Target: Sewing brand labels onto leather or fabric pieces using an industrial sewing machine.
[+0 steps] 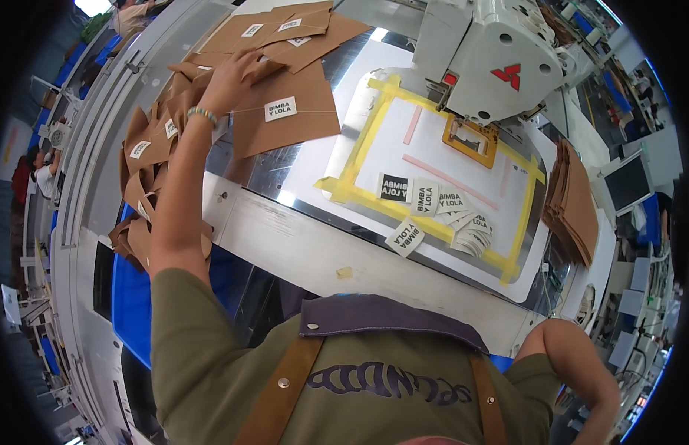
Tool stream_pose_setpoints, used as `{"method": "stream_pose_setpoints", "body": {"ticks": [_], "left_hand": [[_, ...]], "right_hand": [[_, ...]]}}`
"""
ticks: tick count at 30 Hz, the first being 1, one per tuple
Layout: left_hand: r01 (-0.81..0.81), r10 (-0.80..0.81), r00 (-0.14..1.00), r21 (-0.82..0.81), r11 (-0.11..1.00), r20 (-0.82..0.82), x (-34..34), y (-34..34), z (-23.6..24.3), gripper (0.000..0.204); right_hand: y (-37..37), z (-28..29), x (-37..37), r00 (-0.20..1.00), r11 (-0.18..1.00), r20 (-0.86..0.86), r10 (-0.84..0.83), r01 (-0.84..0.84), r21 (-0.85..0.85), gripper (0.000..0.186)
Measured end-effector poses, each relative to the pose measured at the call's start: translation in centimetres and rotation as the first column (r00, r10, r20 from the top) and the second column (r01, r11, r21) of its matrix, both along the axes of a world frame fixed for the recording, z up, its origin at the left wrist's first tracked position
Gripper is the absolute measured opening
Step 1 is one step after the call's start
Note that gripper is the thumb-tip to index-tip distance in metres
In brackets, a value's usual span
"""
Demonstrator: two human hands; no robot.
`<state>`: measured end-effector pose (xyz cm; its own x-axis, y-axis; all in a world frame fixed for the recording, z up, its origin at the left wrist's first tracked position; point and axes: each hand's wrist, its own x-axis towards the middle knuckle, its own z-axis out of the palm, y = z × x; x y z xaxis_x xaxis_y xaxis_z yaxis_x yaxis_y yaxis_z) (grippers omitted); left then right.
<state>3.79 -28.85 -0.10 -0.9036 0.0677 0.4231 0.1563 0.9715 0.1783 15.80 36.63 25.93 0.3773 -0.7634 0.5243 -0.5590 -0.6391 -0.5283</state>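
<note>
From the head view I see my left hand point(229, 81) stretched out far to the left of the sewing machine point(493, 55), fingers spread and laid flat on a brown fabric piece point(285, 111) that carries a small white label. The hand presses on the upper left corner of that piece rather than pinching it; I cannot tell whether any finger curls under the edge. A beaded bracelet point(202, 113) sits on the wrist.

That brown piece lies on the shiny metal table point(285, 178), left of the machine and touching the edge of the white work plate point(463, 170). More brown labelled pieces point(285, 33) are stacked above it, further left of the machine head, and a loose pile of the same brown pieces point(148, 156) trails down past my forearm.

Directly below the machine's needle area sits an orange clamp frame point(470, 139), inside a rectangle of yellow tape point(359, 159). Below that frame lies a scatter of small woven labels point(441, 211), white ones and one black. To the right of the machine stands a stack of brown pieces point(574, 204) on edge.

My right hand is out of sight; only the bent right arm point(582, 371) shows, well below and right of the machine.
</note>
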Motion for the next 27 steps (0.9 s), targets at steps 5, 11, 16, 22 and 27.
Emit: {"method": "stream_pose_setpoints", "body": {"ticks": [5, 11, 16, 22, 27], "left_hand": [[-0.085, 0.121, 0.979, -0.214, 0.973, 0.164, -6.9, -2.0, -2.7, 0.051], [-0.143, 0.341, 0.822, -0.415, 0.898, 0.455, -7.8, -3.4, -4.7, 0.06], [-0.211, 0.524, 0.626, -0.522, 0.826, 0.577, -3.9, -2.0, -1.5, 0.073], [-0.432, 0.42, 0.902, -0.238, 0.87, -0.104, 10.5, 3.3, 1.3, 0.051], [-0.3, 0.428, 0.819, 0.351, 0.887, -0.382, 28.4, 14.8, -3.5, 0.012]], "right_hand": [[-1.5, -2.1, 3.1, 0.985, 0.984, -0.007, 0.175, -0.175, -0.04, 0.033], [3.9, -0.8, 2.8, 0.847, 0.848, -0.04, 0.53, -0.53, 0.017, 0.037], [5.2, -6.6, -6.1, 0.804, 0.866, 0.382, 0.455, -0.5, 0.022, 0.037], [2.9, -20.6, -9.4, 0.51, 0.831, 0.666, -0.544, 0.437, 0.344, 0.041], [2.7, -25.8, -9.7, 0.226, 0.768, 0.804, -0.55, 0.516, 0.38, 0.04]]}}
